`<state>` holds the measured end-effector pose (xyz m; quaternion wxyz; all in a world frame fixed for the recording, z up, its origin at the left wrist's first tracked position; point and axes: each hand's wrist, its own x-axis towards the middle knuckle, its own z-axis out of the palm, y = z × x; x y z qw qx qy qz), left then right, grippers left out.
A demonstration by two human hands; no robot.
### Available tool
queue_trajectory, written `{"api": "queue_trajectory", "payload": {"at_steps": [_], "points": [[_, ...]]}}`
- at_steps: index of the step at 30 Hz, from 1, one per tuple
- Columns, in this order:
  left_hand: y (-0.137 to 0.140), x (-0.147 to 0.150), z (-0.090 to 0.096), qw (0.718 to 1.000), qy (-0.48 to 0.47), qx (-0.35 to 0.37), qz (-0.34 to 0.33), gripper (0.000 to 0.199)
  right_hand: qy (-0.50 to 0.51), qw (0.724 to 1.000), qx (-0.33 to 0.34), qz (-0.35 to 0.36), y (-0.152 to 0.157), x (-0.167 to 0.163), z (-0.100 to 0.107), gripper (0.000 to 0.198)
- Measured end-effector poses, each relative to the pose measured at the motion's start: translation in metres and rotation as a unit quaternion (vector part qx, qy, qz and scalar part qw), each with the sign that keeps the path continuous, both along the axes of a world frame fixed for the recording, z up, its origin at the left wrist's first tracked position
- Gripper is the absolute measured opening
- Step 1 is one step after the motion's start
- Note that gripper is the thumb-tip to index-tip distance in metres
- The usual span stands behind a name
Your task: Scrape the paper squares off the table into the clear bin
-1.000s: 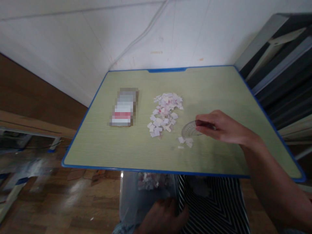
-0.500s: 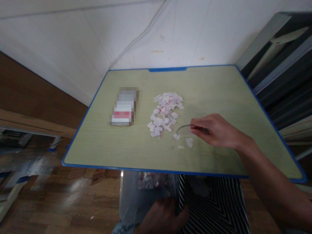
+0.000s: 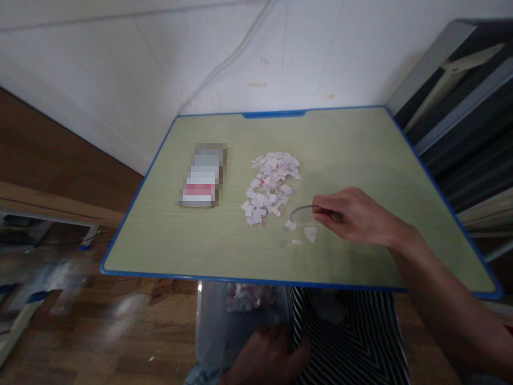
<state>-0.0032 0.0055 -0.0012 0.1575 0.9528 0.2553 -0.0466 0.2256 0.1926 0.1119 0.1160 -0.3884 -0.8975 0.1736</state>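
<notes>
My right hand (image 3: 340, 214) is closed in a pinch around thin, dark, curved tweezers (image 3: 303, 207). Their tip points left and down at a small white paper scrap (image 3: 290, 225); whether it is gripped is too small to tell. Just below lie a few more loose paper scraps (image 3: 310, 233). Left of the tweezers spreads a pile of white and pinkish paper scraps (image 3: 273, 179). Below the table's front edge, my left hand (image 3: 268, 353) rests in shadow over the near side of a clear plastic bin (image 3: 204, 321), fingers bent and their ends hidden.
The green table (image 3: 344, 139) has a raised blue rim and stands against a white wall (image 3: 312, 59). A blurred-out rectangular item (image 3: 203, 175) lies on its left part. Small crumpled bits (image 3: 248, 297) sit in the bin. Striped cloth (image 3: 356, 331) covers my lap.
Both hands and the tweezers stay nearly where they were. The whole view has shifted very slightly.
</notes>
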Motion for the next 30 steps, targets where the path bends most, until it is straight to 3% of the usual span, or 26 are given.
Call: {"api": "queue_trajectory", "payload": {"at_steps": [17, 30], "points": [[0.0039, 0.0022, 0.0076, 0.999, 0.039, -0.020, -0.019, 0.039, 0.041, 0.996, -0.069, 0.036, 0.0017, -0.0075, -0.0055, 0.022], [-0.0008, 0.0004, -0.0009, 0.999, -0.007, 0.032, 0.009, 0.042, -0.006, 1.000, 0.006, -0.014, -0.0001, -0.0027, -0.0021, 0.023]]}}
